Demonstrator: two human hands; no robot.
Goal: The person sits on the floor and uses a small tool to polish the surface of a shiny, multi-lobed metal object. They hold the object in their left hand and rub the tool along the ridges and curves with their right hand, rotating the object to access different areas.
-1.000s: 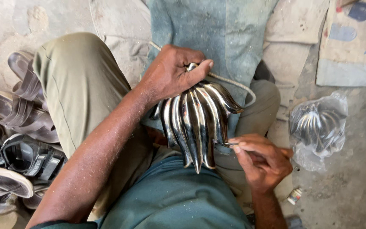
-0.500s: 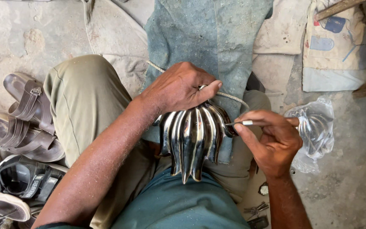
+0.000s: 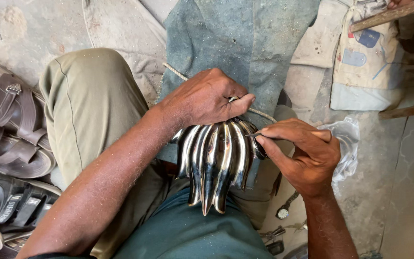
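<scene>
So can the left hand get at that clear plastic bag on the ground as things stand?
Probably not readily: the left hand grips the shiny fluted metal piece, and the right hand lies between it and the plastic bag.

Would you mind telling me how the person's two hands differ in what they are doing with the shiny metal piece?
The left hand lies palm-down over the top of the ribbed metal piece, steadying it; the right hand pinches a thin tool at the piece's side. The left grip is broad, the right a fingertip grip. Both touch the piece over the lap.
</scene>
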